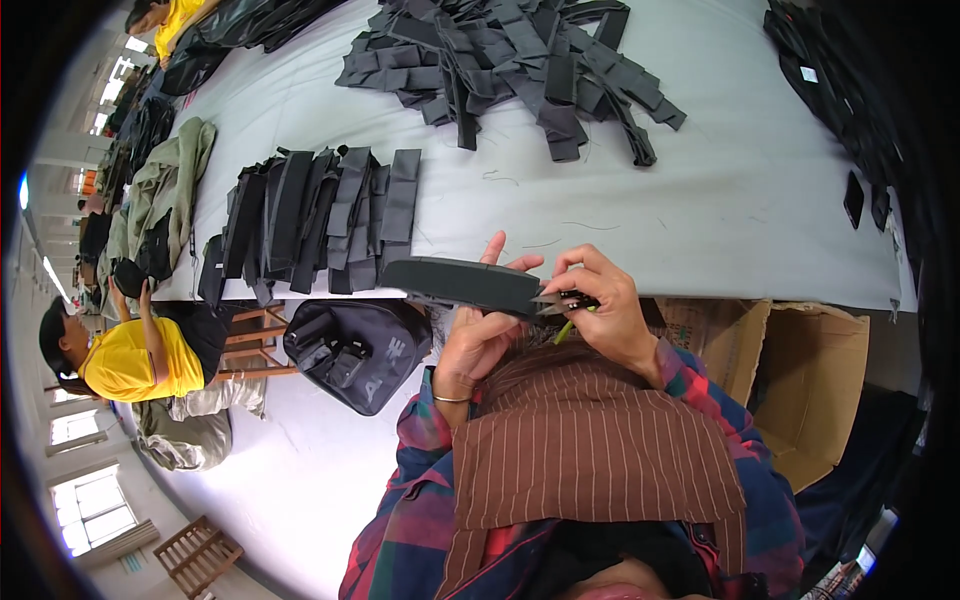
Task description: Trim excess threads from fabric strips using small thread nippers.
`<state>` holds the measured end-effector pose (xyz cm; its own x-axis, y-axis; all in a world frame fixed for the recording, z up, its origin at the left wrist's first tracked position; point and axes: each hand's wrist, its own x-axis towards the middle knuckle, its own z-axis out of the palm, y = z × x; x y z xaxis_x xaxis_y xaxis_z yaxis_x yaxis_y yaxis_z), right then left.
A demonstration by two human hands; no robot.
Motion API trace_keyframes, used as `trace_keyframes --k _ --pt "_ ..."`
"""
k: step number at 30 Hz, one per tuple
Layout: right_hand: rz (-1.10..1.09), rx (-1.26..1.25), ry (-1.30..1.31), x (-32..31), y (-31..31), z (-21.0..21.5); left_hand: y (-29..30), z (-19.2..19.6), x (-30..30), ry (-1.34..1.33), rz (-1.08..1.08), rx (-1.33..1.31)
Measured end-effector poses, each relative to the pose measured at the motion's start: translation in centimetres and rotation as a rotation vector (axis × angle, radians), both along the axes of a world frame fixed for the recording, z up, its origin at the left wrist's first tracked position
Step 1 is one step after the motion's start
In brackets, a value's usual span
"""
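My left hand (474, 347) holds a dark grey fabric strip (460, 281) near the table's front edge, thumb below it and fingers behind it. Two fingertips stick out above the strip's upper edge. In my right hand (618, 318) is a small pair of thread snips (551, 300), its pointed blades at the strip's right end. Whether the blades touch the cloth I cannot tell. Something thin and yellow-green shows under the right fingers. Left of my hands, a row of similar dark strips (345, 215) lies side by side on the table.
A loose heap of dark strips (520, 60) covers the far middle of the white table (700, 200). Black material (835, 90) lies along the right edge. Below the table stand an open black bag (385, 365) and a cardboard box (815, 380). A person in yellow (150, 360) works at left.
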<state>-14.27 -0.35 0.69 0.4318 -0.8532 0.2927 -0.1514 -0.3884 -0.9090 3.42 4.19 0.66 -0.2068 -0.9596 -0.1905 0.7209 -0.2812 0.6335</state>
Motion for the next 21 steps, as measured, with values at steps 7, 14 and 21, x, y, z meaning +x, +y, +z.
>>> trace_keyframes --k 7,14,21 --pt "0.206 0.15 0.029 -0.9 -1.2 0.8 0.1 0.0 0.1 -0.007 0.0 -0.001" --pt "0.226 -0.052 0.131 -0.1 -0.9 0.7 0.1 -2.5 0.5 -0.116 0.007 -0.005" --pt "0.091 0.173 0.145 -0.3 -1.0 -0.6 0.3 -6.0 2.2 0.164 0.01 0.245"
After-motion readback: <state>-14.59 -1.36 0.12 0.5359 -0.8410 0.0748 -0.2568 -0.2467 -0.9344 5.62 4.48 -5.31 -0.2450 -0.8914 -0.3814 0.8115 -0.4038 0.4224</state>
